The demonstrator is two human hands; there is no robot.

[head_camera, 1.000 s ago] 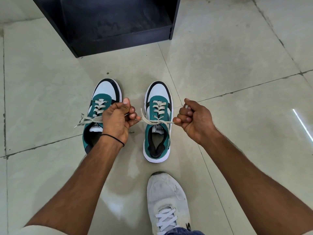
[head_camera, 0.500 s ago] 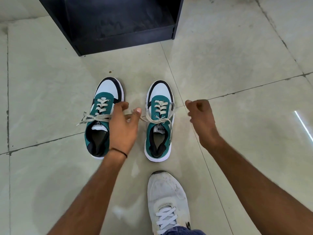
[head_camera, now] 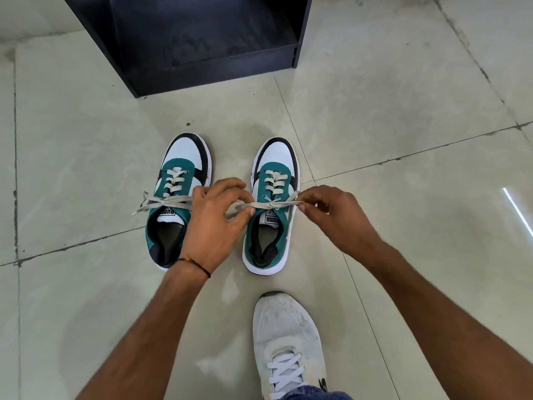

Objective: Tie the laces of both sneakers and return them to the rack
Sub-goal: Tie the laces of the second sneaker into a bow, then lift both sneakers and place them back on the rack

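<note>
Right hand (head_camera: pixel 340 215) has returned, pinching the laces (head_camera: pixel 266 204) with left hand (head_camera: pixel 216 223).

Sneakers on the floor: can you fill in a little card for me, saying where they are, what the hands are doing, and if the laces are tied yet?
Place: tiled floor, in front of the black rack
Left sneaker: loose lace ends trail sideways, no bow
Right sneaker: lace pulled straight across the tongue, no bow
Left hand: pinches one end of that lace
Right hand: pinches the other end
On the rack: neither sneaker yet
Also seen: white shoe on the person's foot
</note>
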